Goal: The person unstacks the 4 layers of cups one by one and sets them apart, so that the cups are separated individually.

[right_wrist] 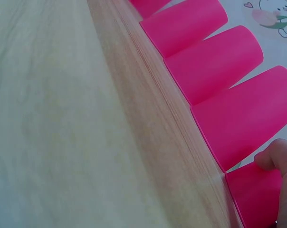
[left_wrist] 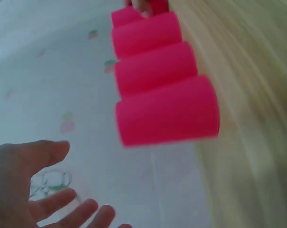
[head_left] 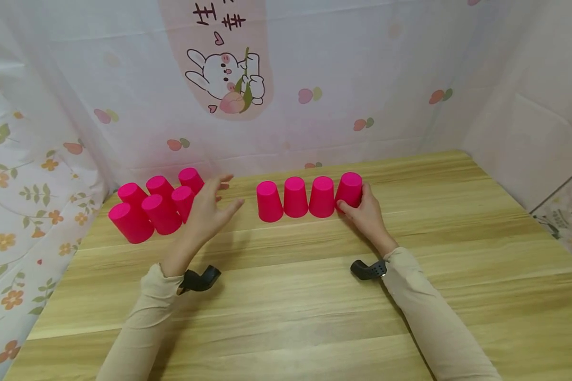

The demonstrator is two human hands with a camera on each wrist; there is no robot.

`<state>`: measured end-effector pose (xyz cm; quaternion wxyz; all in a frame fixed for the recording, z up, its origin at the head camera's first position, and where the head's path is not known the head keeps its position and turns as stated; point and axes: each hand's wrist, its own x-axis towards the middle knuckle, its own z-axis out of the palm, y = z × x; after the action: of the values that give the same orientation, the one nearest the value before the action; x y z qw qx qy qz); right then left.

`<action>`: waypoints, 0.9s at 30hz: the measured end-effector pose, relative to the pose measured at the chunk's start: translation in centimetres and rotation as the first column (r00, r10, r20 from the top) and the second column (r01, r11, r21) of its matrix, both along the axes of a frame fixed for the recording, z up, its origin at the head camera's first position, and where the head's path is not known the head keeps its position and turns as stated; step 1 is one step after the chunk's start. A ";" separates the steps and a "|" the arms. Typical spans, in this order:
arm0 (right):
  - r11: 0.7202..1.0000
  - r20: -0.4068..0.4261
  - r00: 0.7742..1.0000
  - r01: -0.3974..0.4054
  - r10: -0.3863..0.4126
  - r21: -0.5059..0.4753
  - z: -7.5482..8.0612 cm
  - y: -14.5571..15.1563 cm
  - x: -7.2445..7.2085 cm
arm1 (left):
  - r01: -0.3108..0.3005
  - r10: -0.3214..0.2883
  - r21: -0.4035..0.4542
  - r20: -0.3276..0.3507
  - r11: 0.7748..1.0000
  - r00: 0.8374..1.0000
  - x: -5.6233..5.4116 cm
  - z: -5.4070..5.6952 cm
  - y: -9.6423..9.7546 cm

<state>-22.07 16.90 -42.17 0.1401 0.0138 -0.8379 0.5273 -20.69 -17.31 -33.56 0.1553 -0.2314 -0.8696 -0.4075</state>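
Observation:
Bright pink cups stand upside down on the wooden table, several of them in a row. At the row's right end, my right hand grips the last pink cup, its thumb on the near side. The right wrist view shows that thumb against the cup's wall. My left hand hovers between the row and the group at the left, fingers spread and holding nothing. Nearest to it in the row is the leftmost cup, also seen large in the left wrist view, apart from the fingers.
Several more upside-down pink cups stand grouped at the table's left, partly behind my left hand. A white printed cloth hangs along the table's back edge. The wooden tabletop stretches toward me. Each wrist wears a black camera mount.

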 end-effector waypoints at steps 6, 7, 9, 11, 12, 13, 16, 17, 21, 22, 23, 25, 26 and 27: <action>1.000 -0.006 1.000 -0.011 0.010 -0.011 -0.1 -0.3 0.1 | 0.067 -0.065 -0.004 0.205 0.998 0.977 -1.8 -1.7 3.3; 1.000 -0.007 1.000 -0.012 0.012 -0.013 -0.1 -0.3 0.1 | 0.068 -0.067 0.003 0.209 0.998 0.976 -2.0 -2.0 3.7; 1.000 -0.007 1.000 -0.015 0.015 -0.009 0.0 -0.4 0.1 | 0.066 -0.068 0.016 0.201 0.998 0.977 -2.3 -2.3 4.1; 1.000 -0.004 1.000 -0.012 0.012 -0.004 0.0 -0.5 0.1 | 0.058 -0.061 0.021 0.183 0.998 0.981 -2.5 -2.6 4.3; 1.000 -0.003 1.000 -0.013 0.013 -0.002 0.0 -0.5 0.0 | 0.057 -0.061 0.028 0.179 0.998 0.982 -2.6 -2.7 4.3; 1.000 -0.001 1.000 -0.013 0.013 -0.001 0.0 -0.5 0.0 | 0.055 -0.060 0.032 0.178 0.998 0.982 -2.6 -2.8 4.3; 1.000 -0.005 1.000 -0.008 0.008 0.004 0.0 -0.5 0.0 | 0.050 -0.056 0.039 0.184 0.998 0.981 -2.7 -2.9 4.1; 1.000 -0.007 1.000 -0.007 0.007 0.006 0.1 -0.4 0.0 | 0.049 -0.057 0.045 0.187 0.998 0.981 -2.7 -2.8 4.0; 1.000 -0.012 1.000 0.002 -0.001 0.017 0.0 -0.3 0.0 | 0.032 -0.042 0.062 0.172 0.998 0.984 -2.8 -2.4 3.4; 1.000 -0.010 1.000 0.003 -0.003 0.018 0.0 -0.2 0.0 | 0.020 -0.030 0.064 0.161 0.998 0.986 -2.9 -2.2 3.2; 1.000 -0.008 1.000 0.004 -0.003 0.022 0.0 -0.2 0.0 | 0.001 -0.011 0.066 0.149 0.998 0.989 -2.9 -2.1 2.9; 1.000 -0.006 1.000 0.004 -0.004 0.024 0.0 -0.1 0.0 | -0.049 0.041 0.065 0.116 0.997 0.992 -3.1 -1.8 2.3; 1.000 -0.006 1.000 0.005 -0.005 0.025 0.0 0.0 0.0 | -0.078 0.070 0.067 0.104 0.995 0.992 -3.3 -1.8 1.9; 1.000 -0.006 1.000 0.003 -0.003 0.025 0.0 0.0 0.0 | -0.110 0.104 0.065 0.087 0.992 0.991 -3.4 -1.7 1.5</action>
<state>-22.05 16.94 -42.21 0.1434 0.0157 -0.8439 0.5167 -24.09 -15.79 -35.26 0.1482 -0.1616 -0.8719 -0.4379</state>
